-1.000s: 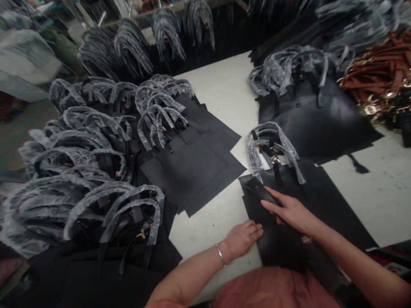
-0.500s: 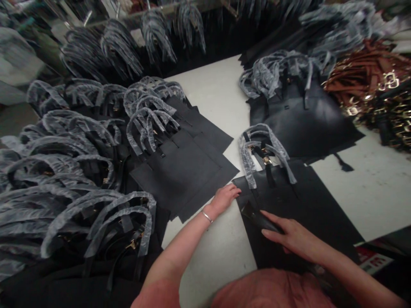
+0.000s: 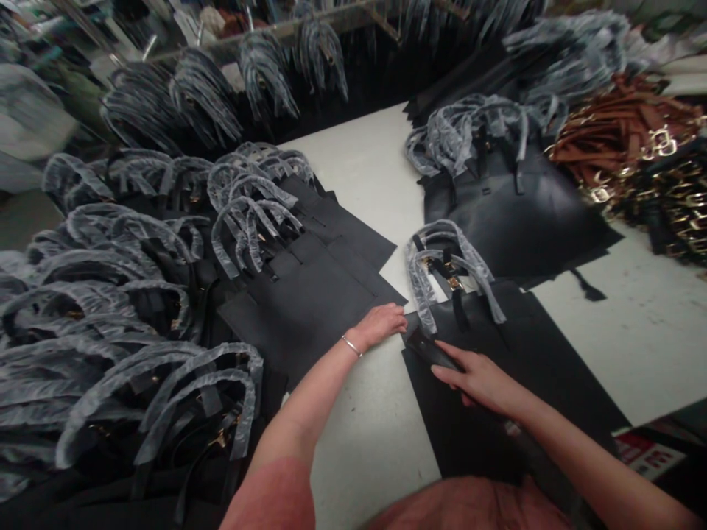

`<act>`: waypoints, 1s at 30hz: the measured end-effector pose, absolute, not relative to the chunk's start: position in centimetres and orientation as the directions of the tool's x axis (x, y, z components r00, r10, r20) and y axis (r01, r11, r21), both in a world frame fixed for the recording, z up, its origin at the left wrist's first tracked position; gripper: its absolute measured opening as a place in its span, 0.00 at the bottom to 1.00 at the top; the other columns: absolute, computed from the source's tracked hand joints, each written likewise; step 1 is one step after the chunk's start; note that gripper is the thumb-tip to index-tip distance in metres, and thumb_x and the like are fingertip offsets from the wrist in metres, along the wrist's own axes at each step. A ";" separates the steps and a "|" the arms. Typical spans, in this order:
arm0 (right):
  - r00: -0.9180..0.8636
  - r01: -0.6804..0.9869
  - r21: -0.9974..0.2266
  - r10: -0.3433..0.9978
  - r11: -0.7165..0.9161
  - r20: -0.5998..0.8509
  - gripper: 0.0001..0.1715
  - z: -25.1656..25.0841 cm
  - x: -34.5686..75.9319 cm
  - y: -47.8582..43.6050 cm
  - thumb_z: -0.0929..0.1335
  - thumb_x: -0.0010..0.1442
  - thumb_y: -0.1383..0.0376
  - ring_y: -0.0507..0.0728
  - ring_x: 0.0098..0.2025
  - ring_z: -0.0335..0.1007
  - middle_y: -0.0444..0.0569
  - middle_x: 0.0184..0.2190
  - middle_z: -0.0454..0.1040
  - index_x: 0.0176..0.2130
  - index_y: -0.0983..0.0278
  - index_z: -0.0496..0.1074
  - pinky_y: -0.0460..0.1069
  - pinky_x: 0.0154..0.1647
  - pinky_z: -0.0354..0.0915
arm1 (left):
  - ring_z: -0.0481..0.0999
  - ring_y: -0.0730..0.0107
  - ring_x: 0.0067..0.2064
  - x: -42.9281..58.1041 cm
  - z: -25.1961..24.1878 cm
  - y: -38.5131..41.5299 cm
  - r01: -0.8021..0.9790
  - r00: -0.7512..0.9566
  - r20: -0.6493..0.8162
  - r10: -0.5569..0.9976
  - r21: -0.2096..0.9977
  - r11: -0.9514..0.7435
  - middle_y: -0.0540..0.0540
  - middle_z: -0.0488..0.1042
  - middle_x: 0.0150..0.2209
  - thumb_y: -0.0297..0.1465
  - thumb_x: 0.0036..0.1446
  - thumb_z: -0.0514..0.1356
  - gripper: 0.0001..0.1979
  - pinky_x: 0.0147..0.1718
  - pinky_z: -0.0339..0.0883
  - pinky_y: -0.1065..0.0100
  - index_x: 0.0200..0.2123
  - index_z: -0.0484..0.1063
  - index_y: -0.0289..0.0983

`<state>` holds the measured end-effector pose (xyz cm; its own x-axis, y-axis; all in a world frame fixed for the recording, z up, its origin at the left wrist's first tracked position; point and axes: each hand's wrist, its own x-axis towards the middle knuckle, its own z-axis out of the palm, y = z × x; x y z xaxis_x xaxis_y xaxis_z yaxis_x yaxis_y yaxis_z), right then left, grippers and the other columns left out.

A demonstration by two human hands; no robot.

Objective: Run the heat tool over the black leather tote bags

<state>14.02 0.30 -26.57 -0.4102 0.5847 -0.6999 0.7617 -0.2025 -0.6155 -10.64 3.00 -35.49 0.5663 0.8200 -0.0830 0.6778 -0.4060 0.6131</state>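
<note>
A flat black bag panel (image 3: 530, 346) lies on the table in front of me. Its handles (image 3: 456, 250), wrapped in clear plastic, point away, and a gold buckle sits on a strap between them. My left hand (image 3: 382, 322), with a bracelet at the wrist, is closed at the panel's upper left corner; its thumb is hidden. My right hand (image 3: 479, 379) grips a long black hand tool (image 3: 434, 350), whose broad end rests at or just above that corner, close to my left fingertips. I cannot make out the tool's exact kind.
Black panels with wrapped handles (image 3: 309, 276) lie stacked left of centre, with more wrapped handles (image 3: 160, 397) farther left. Another bag stack (image 3: 513, 206) stands at the back right, beside brown straps (image 3: 624, 129) and gold-buckled black straps (image 3: 674, 199). Wrapped handles (image 3: 265, 70) hang behind the white table (image 3: 364, 158).
My right hand and the tool have moved up and left, toward the panel's corner and my left fingers. My left hand stays at the corner. The view has shifted slightly.
</note>
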 end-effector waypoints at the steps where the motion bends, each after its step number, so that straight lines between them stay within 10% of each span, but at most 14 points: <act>1: -0.404 0.761 -0.612 0.582 -0.214 -0.706 0.39 -26.8 13.9 0.5 0.65 0.61 0.52 0.50 0.16 0.69 0.43 0.24 0.74 0.65 0.64 0.57 0.44 0.18 0.63 | 0.66 0.66 0.40 -10.5 -35.5 3.1 0.677 0.554 -0.091 0.827 0.627 -0.385 0.48 0.69 0.33 0.37 0.63 0.56 0.12 0.36 0.58 0.69 0.29 0.73 0.39; 14: -0.377 0.779 -0.578 0.557 -0.241 -0.740 0.37 -27.2 13.7 1.3 0.65 0.62 0.52 0.50 0.16 0.68 0.42 0.22 0.72 0.65 0.64 0.58 0.44 0.19 0.63 | 0.70 0.67 0.38 -10.0 -35.9 1.1 0.721 -0.108 0.015 0.994 0.689 0.068 0.44 0.71 0.35 0.33 0.68 0.47 0.16 0.38 0.65 0.66 0.35 0.72 0.35; 30: -0.427 0.810 -0.570 0.525 -0.140 -0.736 0.36 -27.1 8.6 4.4 0.64 0.63 0.53 0.51 0.15 0.69 0.45 0.22 0.75 0.64 0.66 0.59 0.43 0.16 0.63 | 0.66 0.59 0.57 -2.5 -38.9 -9.8 0.656 0.208 0.206 0.956 0.696 -0.293 0.38 0.72 0.52 0.29 0.64 0.55 0.15 0.54 0.68 0.57 0.53 0.68 0.33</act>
